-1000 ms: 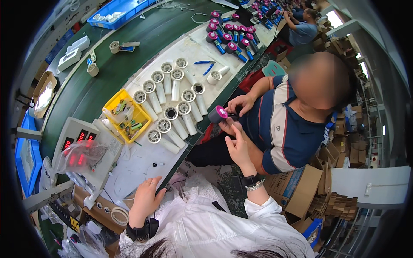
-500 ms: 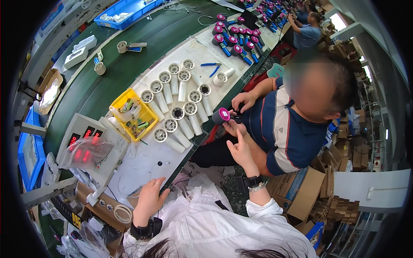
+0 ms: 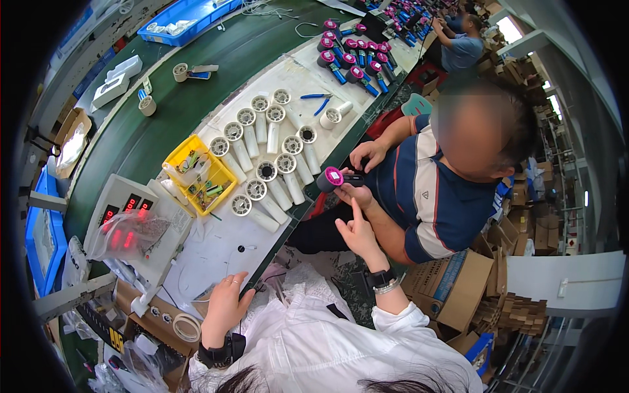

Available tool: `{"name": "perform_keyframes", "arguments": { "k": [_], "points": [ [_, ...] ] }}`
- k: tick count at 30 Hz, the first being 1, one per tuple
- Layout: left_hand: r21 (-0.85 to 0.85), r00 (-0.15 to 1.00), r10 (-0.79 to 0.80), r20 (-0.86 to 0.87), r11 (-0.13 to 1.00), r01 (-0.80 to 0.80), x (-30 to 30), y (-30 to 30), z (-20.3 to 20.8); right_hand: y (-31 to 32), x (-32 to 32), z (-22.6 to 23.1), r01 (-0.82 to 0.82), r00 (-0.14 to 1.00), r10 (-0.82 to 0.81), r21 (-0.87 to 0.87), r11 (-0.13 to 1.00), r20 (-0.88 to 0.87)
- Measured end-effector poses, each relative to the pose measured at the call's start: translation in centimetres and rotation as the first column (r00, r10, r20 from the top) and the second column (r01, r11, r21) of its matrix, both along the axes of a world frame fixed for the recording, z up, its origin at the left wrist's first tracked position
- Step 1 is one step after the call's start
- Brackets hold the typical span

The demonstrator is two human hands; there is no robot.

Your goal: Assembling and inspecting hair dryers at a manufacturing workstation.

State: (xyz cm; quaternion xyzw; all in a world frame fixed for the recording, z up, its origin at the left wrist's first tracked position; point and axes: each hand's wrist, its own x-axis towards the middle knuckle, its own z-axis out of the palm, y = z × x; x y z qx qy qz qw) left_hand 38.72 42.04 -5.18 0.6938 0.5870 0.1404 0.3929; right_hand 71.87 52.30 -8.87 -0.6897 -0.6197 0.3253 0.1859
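Observation:
My left hand [image 3: 227, 304] lies with fingers apart at the near edge of the workbench, holding nothing. My right hand [image 3: 360, 237] is empty too, its index finger and thumb stretched out. That index finger points at a hair-dryer-shaped device [image 3: 330, 178] with a dark round head, a pink ring and a black handle. A co-worker's hand [image 3: 357, 195] holds this device from below, while the co-worker's other hand [image 3: 369, 155] hovers near its handle. Whether my fingertip touches the co-worker's hand, I cannot tell. Several white housings [image 3: 272, 139] with round slotted heads lie in rows on the bench.
A yellow divided bin [image 3: 202, 175] with small parts stands beside a device with red digits [image 3: 134, 223]. Blue-handled pliers [image 3: 318, 101] lie beyond the housings, before several pink-and-blue assemblies [image 3: 354, 60]. A green conveyor belt [image 3: 170, 108] runs behind. Cardboard boxes [image 3: 452, 288] stand at right.
The whole view has shifted slightly. My right hand and the co-worker's device have moved a little to the left. My left hand stays at the bench edge.

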Motion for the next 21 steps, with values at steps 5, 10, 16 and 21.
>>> {"name": "perform_keyframes", "arguments": {
  "k": [5,10,16,21],
  "points": [
    [-0.027,1.000,0.002,-0.011,1.000,-0.003,0.1,0.4,0.0,-0.3,-1.5,1.0,-0.064,0.995,0.061,-0.038,0.997,-0.085],
    [0.005,1.000,-0.004,-0.003,1.000,0.004,-0.2,0.2,-0.1,-1.0,-1.9,0.3,-0.082,0.992,0.076,-0.058,0.995,-0.105],
    [-0.033,0.973,0.116,0.201,0.993,-0.112,-2.2,1.5,2.2,-1.0,-2.9,1.2,-0.161,0.919,0.108,-0.111,0.981,-0.378],
    [0.194,0.875,0.260,0.408,0.912,-0.362,-4.8,3.1,8.6,0.2,-5.8,8.7,-0.329,0.638,0.159,-0.080,0.941,-0.753]
  ]
}}
